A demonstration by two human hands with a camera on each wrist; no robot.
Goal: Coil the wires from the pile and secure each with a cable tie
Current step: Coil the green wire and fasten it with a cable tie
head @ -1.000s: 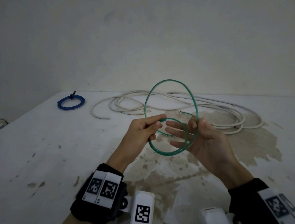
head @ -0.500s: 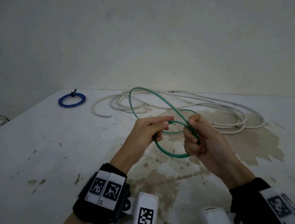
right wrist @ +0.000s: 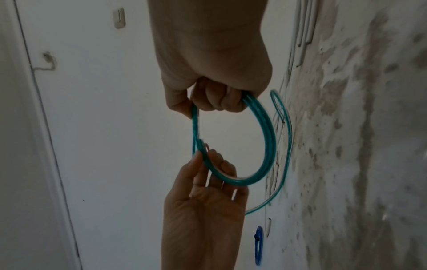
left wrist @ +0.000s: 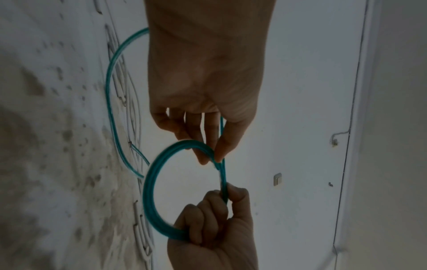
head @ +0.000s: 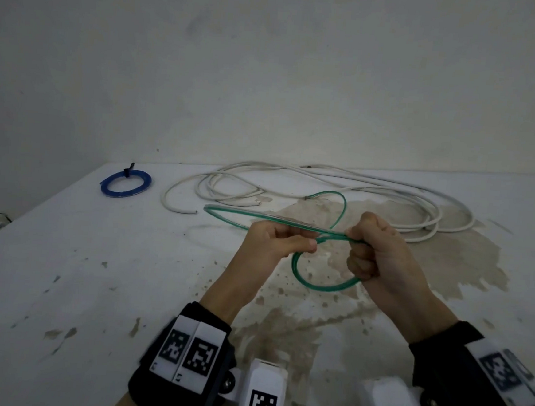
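I hold a green wire (head: 317,285) above the table, partly coiled. My right hand (head: 360,250) is a fist round the small coil (right wrist: 270,146), which holds a few turns. My left hand (head: 308,242) pinches the wire between thumb and fingers (left wrist: 217,155) at the coil's near side. A loose loop (head: 227,215) runs out flat to the left, and the free end (head: 306,198) curls up behind my hands. The white cable pile (head: 356,190) lies at the back of the table.
A blue coil (head: 126,183) bound with a black tie lies at the table's back left corner, also seen as the blue coil (right wrist: 258,244) in the right wrist view. The white table (head: 93,285) is stained brown under my hands. A wall stands behind it.
My right hand has gone from spread fingers to a fist round the coil. The big upright loop has swung down and now lies flat to the left.
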